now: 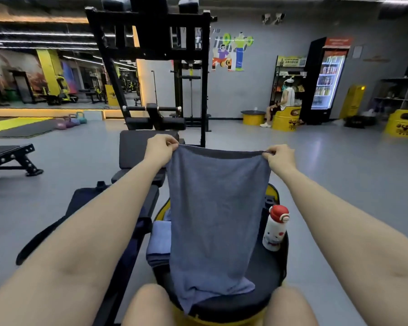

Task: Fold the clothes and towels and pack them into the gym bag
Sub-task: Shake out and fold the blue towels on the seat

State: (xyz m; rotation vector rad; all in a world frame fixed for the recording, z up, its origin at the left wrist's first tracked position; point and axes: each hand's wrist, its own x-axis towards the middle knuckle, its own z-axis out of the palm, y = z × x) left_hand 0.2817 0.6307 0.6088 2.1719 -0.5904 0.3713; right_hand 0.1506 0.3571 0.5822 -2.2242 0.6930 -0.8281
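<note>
Grey-blue terry cloth fills the middle of our view: a plain grey-blue towel [216, 215] hangs full length in front of us, its lower end crumpled on the round black padded stool top with the yellow rim [264, 276] that serves as our tabletop. Our left hand [161, 149] pinches the towel's top left corner and our right hand [279, 156] pinches the top right corner, each grip closed on the hem between thumb and fingers, so the upper edge is pulled nearly straight.

We judge the task as partly done. A stack of folded blue and lilac towels [159, 241] already lies on the tabletop just left of the hanging cloth, while this towel is not yet folded. Dark navy fabric with a black strap [85, 201] lies over the bench at our left; we cannot tell whether that is the gym bag or a garment, and we see nothing packed yet. So folding this piece and all the packing remain.

A white bottle with a red cap [276, 228] stands at the tabletop's right edge. Beyond lie a grey gym floor [339, 172], a black weight machine [156, 67], coloured kettlebells [71, 121] and, far off, a lit drinks fridge [327, 76].
</note>
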